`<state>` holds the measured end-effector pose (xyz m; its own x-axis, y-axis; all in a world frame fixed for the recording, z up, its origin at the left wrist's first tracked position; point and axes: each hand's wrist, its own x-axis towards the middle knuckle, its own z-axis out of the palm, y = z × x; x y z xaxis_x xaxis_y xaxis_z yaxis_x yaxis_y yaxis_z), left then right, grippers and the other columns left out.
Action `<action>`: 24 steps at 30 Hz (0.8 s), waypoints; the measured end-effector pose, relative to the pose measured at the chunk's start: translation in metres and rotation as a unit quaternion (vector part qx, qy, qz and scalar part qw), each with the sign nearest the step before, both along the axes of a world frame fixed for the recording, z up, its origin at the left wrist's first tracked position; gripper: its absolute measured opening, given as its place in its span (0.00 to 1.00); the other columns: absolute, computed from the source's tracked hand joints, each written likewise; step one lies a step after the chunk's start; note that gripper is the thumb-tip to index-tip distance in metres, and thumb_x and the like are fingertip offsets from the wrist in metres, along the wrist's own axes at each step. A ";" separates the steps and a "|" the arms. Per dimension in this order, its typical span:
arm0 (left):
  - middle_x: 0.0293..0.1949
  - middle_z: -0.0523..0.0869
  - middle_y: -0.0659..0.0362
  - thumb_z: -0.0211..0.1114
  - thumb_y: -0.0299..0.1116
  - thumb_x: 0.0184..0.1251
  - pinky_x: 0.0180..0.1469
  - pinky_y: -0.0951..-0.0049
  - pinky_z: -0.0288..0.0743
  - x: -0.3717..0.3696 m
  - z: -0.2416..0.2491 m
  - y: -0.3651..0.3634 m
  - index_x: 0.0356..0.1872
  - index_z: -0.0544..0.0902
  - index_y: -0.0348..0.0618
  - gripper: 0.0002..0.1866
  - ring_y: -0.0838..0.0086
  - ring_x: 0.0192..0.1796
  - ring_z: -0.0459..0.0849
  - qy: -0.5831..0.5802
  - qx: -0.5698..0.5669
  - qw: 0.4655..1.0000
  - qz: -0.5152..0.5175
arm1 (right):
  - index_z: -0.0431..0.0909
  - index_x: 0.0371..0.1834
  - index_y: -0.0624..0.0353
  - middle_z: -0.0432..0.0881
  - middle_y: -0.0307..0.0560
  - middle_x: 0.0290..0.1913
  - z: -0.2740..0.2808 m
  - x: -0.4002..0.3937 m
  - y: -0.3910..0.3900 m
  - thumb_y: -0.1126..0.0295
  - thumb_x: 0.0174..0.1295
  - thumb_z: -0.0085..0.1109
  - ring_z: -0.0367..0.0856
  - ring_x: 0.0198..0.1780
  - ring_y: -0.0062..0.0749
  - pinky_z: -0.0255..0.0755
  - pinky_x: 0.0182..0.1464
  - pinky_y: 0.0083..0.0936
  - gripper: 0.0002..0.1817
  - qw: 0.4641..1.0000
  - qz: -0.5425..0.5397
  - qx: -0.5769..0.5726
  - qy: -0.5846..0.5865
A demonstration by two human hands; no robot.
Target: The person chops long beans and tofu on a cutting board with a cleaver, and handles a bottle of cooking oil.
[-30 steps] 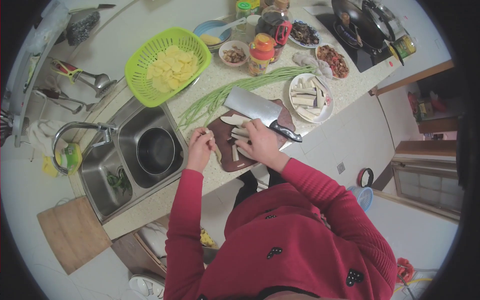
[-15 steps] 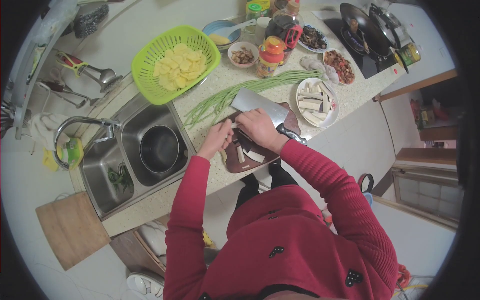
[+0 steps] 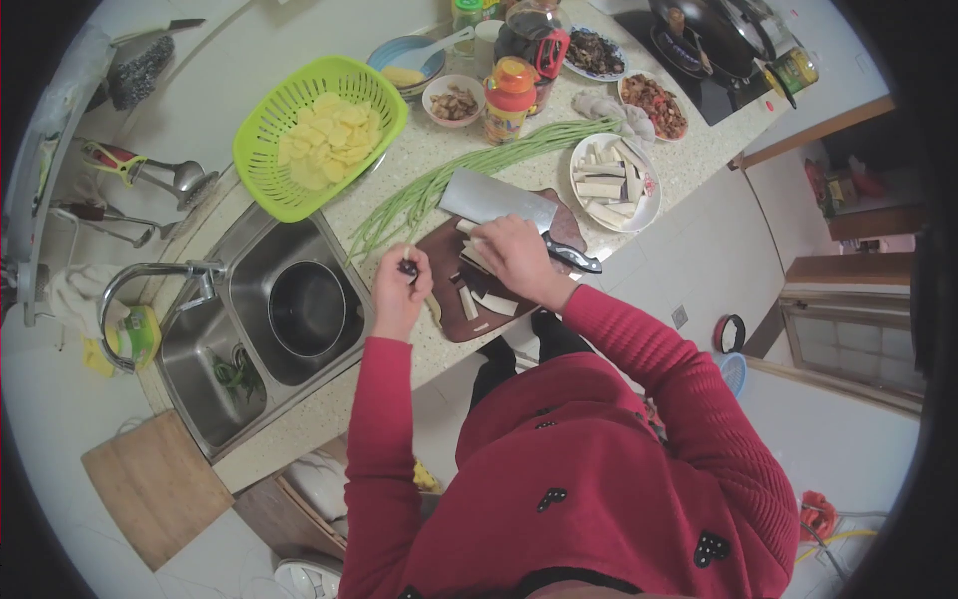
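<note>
My left hand [image 3: 401, 292] is raised at the left edge of the brown cutting board [image 3: 444, 245], closed on a small dark-and-white eggplant piece. My right hand [image 3: 517, 258] lies over the board with its fingers bent round eggplant strips [image 3: 475, 257], partly hidden beneath them. Loose eggplant pieces [image 3: 496, 303] lie nearer the board's front edge. A cleaver [image 3: 499, 203] rests flat across the far side of the board, its black handle pointing right. Beyond the blade runs a bundle of long green beans [image 3: 439, 183]. A white bowl [image 3: 651, 212] of cut eggplant stands to the right.
A green basket [image 3: 254, 150] of sliced potatoes stands behind the double sink [image 3: 235, 299], which holds a dark pot [image 3: 309, 311]. Farther back are an orange-capped jar [image 3: 509, 100], a bowl [image 3: 454, 100] and plates of food. A black wok [image 3: 714, 25] sits on the stove.
My left hand has drawn away from my right, leftward, with the small eggplant piece in it. My right hand stays over the board. The whole view has shifted slightly.
</note>
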<state>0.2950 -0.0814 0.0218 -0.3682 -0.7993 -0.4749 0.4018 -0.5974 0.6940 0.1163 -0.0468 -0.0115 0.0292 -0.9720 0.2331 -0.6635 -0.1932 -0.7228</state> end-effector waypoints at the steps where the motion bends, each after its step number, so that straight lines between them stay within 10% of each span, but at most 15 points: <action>1: 0.19 0.71 0.62 0.47 0.30 0.61 0.14 0.83 0.42 0.007 -0.007 0.003 0.20 0.68 0.47 0.10 0.82 0.11 0.55 -0.035 -0.003 0.999 -0.009 | 0.75 0.44 0.51 0.78 0.41 0.38 -0.004 -0.001 0.003 0.63 0.65 0.51 0.73 0.38 0.40 0.64 0.42 0.34 0.09 0.996 0.011 -0.025 0.079; 9: 0.31 0.80 0.58 0.47 0.28 0.64 0.35 0.75 0.60 0.021 -0.046 0.013 0.37 0.79 0.43 0.11 0.74 0.29 0.71 -0.367 -0.215 0.887 -0.178 | 0.75 0.40 0.45 0.72 0.41 0.49 -0.017 0.005 0.014 0.55 0.54 0.62 0.70 0.47 0.39 0.61 0.47 0.37 0.14 0.954 0.108 -0.108 0.257; 14: 0.37 0.77 0.52 0.51 0.36 0.69 0.29 0.59 0.69 0.006 -0.056 0.016 0.42 0.68 0.47 0.07 0.54 0.33 0.80 -0.569 -0.484 0.583 -0.319 | 0.74 0.39 0.47 0.73 0.43 0.49 -0.014 -0.008 0.017 0.56 0.56 0.59 0.70 0.46 0.41 0.61 0.47 0.38 0.12 0.967 0.044 -0.114 0.223; 20: 0.30 0.73 0.58 0.57 0.30 0.63 0.20 0.69 0.70 0.005 -0.060 0.019 0.37 0.70 0.47 0.06 0.66 0.23 0.79 -0.629 -0.598 0.353 -0.350 | 0.75 0.36 0.48 0.73 0.41 0.46 0.002 -0.044 0.057 0.63 0.62 0.54 0.69 0.44 0.38 0.61 0.48 0.36 0.04 0.981 -0.023 -0.126 0.147; 24: 0.34 0.76 0.58 0.54 0.30 0.62 0.25 0.68 0.71 0.016 -0.060 0.016 0.39 0.71 0.47 0.05 0.64 0.26 0.80 -0.646 -0.534 0.413 -0.357 | 0.75 0.38 0.49 0.73 0.39 0.46 0.009 -0.082 0.091 0.63 0.66 0.50 0.69 0.44 0.38 0.60 0.47 0.35 0.05 0.987 -0.063 -0.122 0.083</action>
<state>0.3107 -0.0659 -0.0386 -0.6813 -0.7140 -0.1612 -0.7299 0.6794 0.0755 0.0341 0.0440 -0.0026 -0.0305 -0.8858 0.4631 -0.7985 -0.2571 -0.5443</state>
